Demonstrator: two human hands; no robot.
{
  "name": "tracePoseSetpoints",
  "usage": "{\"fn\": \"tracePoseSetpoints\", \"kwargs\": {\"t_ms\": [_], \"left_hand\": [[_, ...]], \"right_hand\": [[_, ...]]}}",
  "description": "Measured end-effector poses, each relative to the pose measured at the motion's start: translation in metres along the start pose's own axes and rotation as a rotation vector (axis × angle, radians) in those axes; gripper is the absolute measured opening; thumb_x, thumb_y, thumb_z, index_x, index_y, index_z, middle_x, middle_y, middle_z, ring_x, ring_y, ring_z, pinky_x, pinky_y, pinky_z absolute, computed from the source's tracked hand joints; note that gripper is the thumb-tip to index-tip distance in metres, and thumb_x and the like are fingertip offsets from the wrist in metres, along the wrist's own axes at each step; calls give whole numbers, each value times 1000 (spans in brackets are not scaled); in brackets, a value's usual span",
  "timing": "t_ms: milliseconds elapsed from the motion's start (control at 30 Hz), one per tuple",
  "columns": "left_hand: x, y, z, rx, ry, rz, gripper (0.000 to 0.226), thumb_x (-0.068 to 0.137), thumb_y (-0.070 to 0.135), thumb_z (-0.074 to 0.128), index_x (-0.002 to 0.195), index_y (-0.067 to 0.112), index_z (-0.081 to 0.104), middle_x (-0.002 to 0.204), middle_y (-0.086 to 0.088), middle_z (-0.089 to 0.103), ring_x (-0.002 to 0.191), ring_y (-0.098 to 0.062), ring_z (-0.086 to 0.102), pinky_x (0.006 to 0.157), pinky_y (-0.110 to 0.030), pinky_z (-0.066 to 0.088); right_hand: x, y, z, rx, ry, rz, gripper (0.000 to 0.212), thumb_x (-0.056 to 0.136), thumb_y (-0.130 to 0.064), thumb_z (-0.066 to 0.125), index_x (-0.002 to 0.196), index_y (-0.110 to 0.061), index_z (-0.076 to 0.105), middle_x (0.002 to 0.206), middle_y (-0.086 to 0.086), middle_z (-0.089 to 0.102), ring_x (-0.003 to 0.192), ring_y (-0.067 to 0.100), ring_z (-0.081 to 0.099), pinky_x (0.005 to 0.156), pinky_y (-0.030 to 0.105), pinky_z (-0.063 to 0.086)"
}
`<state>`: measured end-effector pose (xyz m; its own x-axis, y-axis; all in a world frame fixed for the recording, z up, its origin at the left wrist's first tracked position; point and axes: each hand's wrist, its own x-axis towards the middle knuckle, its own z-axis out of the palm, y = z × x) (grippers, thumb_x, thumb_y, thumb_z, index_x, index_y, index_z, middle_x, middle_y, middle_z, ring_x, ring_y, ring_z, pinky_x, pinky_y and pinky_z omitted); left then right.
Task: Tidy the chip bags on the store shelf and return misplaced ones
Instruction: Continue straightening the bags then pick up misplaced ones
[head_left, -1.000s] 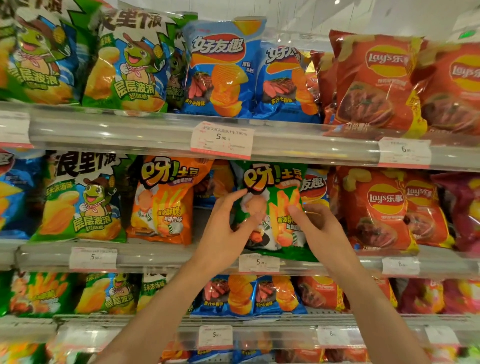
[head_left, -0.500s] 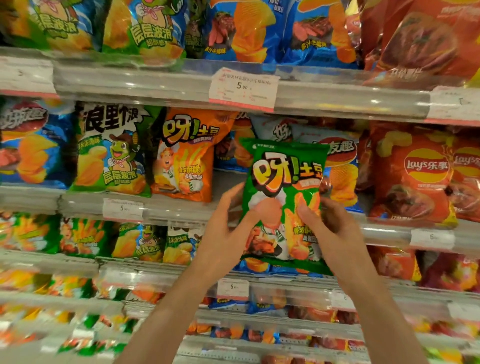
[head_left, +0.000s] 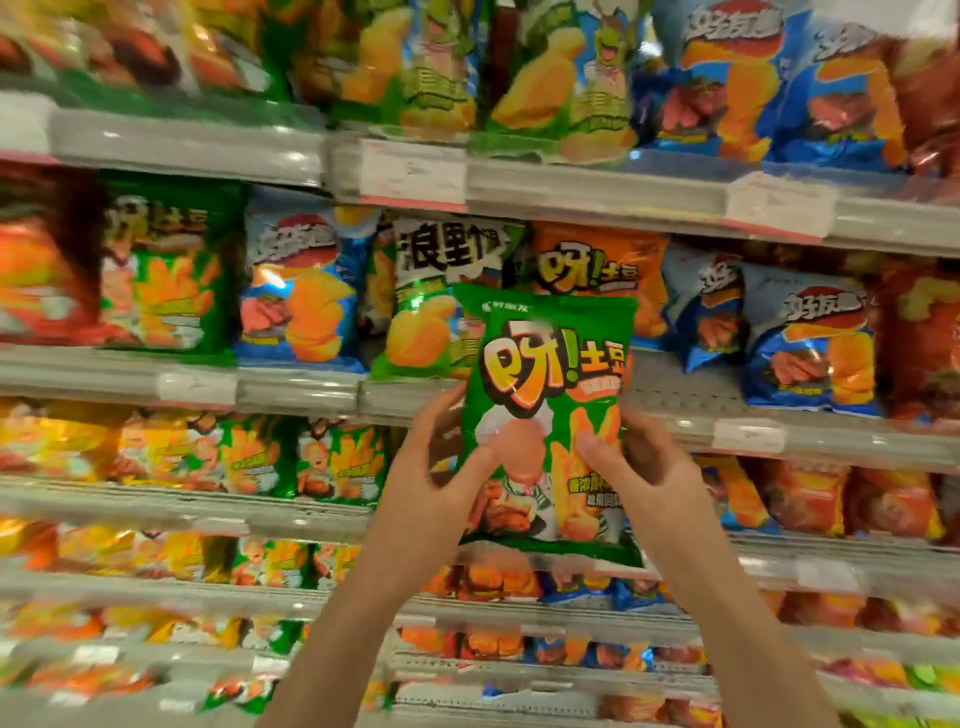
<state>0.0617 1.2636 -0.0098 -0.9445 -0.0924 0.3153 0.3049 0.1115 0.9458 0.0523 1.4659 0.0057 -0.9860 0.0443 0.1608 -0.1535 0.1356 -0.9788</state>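
I hold a green chip bag upright in front of the shelves, clear of them. My left hand grips its lower left edge and my right hand grips its lower right edge, thumbs on the front. Behind the bag stands an orange bag of the same brand on the middle shelf. A matching green bag stands far left on that shelf, and more green ones sit one shelf lower. The picture is blurred by motion.
A green-and-white frog-print bag and blue bags stand left of the held bag, more blue bags to the right. A bare stretch of shelf lies behind the held bag. Price tags line the shelf rails.
Both hands have pulled the green bag off the middle shelf and carried it left, away from the red bags. The view has swung left and down.
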Motion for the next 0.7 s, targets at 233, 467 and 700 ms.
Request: {"fn": "tracePoseSetpoints", "kwargs": {"t_ms": [233,467,700], "left_hand": [[-10,-5,-117,0,95,-30,54,84,58,67,134,53,46,126,29,56,114,9,57,93,-25,51],[8,-9,-196,5,163,-33,48,82,45,61,127,49,45,106,50,55,103,22,54,77,-2,44],[57,-13,-259,89,149,-29,56,83,50,63,135,49,43,126,31,51,108,17,55,79,-6,47]], "right_hand": [[-4,-25,114,-37,-112,-17,66,69,-59,76,128,-35,58,111,-16,74,103,4,71,85,31,56],[25,-37,202,-34,-188,-29,54,68,-58,75,117,-40,62,111,-23,72,107,0,67,87,28,54],[67,-44,266,39,-223,-36,43,73,-53,75,113,-42,62,106,-28,72,104,-5,66,98,35,51]]}}
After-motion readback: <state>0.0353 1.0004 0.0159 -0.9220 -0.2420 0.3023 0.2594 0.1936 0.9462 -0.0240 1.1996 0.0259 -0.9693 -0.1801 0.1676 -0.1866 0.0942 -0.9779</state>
